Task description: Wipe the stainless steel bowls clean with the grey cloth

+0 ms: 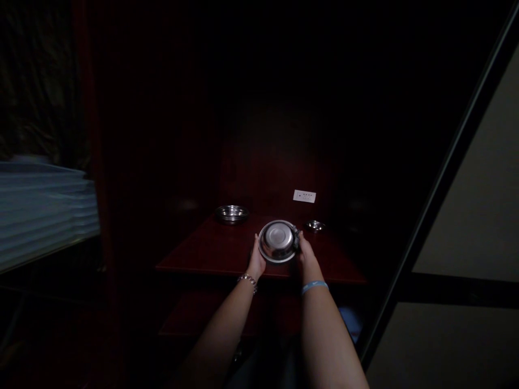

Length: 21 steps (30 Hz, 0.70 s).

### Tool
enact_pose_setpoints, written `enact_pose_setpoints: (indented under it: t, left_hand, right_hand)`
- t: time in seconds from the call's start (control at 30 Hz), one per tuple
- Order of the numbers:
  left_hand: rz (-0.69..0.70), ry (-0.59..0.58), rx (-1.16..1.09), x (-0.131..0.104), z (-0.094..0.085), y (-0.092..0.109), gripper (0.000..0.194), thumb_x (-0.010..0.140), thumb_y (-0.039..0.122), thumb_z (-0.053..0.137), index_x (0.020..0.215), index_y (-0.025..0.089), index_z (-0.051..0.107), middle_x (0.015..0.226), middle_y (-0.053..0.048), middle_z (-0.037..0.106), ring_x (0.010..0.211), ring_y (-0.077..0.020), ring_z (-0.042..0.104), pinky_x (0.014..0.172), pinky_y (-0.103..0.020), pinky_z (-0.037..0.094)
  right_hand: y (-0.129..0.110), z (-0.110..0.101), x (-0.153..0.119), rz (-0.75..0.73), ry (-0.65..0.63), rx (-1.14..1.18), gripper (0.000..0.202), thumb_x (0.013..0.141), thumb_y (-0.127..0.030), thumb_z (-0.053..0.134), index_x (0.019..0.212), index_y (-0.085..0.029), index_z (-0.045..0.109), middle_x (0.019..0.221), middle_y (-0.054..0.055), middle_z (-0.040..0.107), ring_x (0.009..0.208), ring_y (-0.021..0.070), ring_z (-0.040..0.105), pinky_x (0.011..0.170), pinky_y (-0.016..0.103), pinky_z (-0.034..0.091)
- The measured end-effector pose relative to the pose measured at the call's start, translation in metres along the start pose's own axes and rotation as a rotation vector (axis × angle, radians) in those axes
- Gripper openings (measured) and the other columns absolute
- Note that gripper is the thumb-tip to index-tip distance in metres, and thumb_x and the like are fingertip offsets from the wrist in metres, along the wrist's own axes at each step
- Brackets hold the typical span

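A shiny metal bowl (pixel 278 241) is held up over the front of a dark red shelf (pixel 194 251), its underside turned toward me. My left hand (pixel 256 260) grips its left rim, and my right hand (pixel 306 253) grips the right side. Something small and dark shows between my right fingers and the bowl; I cannot make out what it is. Metal bowls (pixel 232 214), seemingly stacked, stand at the back left of the shelf. A smaller metal dish (pixel 315 226) sits at the back right, beyond my right hand.
A white socket panel (pixel 304 196) is on the back wall. A lower shelf (pixel 190 316) lies beneath. Pale ridged stacked items (pixel 46 208) stand outside the cabinet at left. A sliding door edge (pixel 450 154) slants along the right. A blue object (pixel 351 323) is low at right.
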<state>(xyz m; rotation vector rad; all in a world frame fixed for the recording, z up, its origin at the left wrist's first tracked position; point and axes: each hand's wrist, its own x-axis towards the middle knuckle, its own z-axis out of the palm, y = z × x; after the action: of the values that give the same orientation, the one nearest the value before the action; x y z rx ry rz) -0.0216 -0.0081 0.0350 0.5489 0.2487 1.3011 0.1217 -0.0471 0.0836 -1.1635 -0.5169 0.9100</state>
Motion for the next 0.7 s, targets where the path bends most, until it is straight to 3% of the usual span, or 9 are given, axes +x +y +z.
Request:
enact_pose_setpoints:
  t: [0.1,0.23,0.4,0.57,0.7]
  left_hand:
    - [-0.020,0.015,-0.020,-0.001,0.003,0.000,0.041,0.101,0.046,0.047,0.115,0.016,0.071,0.118,-0.011,0.075,0.122,-0.0231,0.064,0.112,-0.039,0.045]
    - [0.121,0.136,-0.053,0.002,-0.001,-0.003,0.027,0.101,0.029,0.049,0.116,0.019,0.069,0.118,-0.006,0.075,0.119,-0.0181,0.065,0.112,-0.036,0.044]
    - [0.106,0.208,-0.001,0.008,-0.009,-0.007,0.021,0.096,0.028,0.059,0.109,0.017,0.071,0.113,-0.010,0.076,0.111,-0.0197,0.069,0.107,-0.037,0.048]
    - [0.053,0.178,0.026,0.007,-0.007,-0.006,0.024,0.092,0.032,0.064,0.108,0.016,0.072,0.112,-0.011,0.076,0.111,-0.0225,0.070,0.105,-0.038,0.051]
    - [0.007,0.068,-0.013,0.001,-0.001,-0.001,0.038,0.098,0.043,0.053,0.113,0.014,0.072,0.117,-0.012,0.075,0.118,-0.0231,0.066,0.109,-0.038,0.047]
  right_hand:
    - [-0.001,0.006,-0.002,-0.055,-0.033,0.013,0.048,0.095,-0.056,0.050,0.102,-0.016,0.075,0.086,0.012,0.076,0.096,0.0250,0.072,0.091,0.037,0.057]
    - [0.001,0.011,-0.006,-0.052,-0.107,-0.016,0.045,0.094,-0.056,0.054,0.102,-0.017,0.075,0.082,0.011,0.075,0.096,0.0272,0.072,0.089,0.040,0.057]
    - [0.000,0.003,-0.009,-0.044,-0.004,-0.007,0.036,0.092,-0.047,0.059,0.097,-0.014,0.073,0.088,0.011,0.076,0.091,0.0237,0.071,0.090,0.037,0.056]
    - [-0.003,-0.007,-0.007,-0.109,0.009,-0.088,0.036,0.091,-0.046,0.061,0.086,-0.012,0.073,0.085,0.011,0.076,0.088,0.0222,0.071,0.091,0.035,0.054]
    - [0.001,-0.004,0.003,-0.118,0.064,-0.048,0.041,0.094,-0.048,0.057,0.092,-0.011,0.074,0.083,0.012,0.076,0.089,0.0226,0.072,0.087,0.033,0.056]
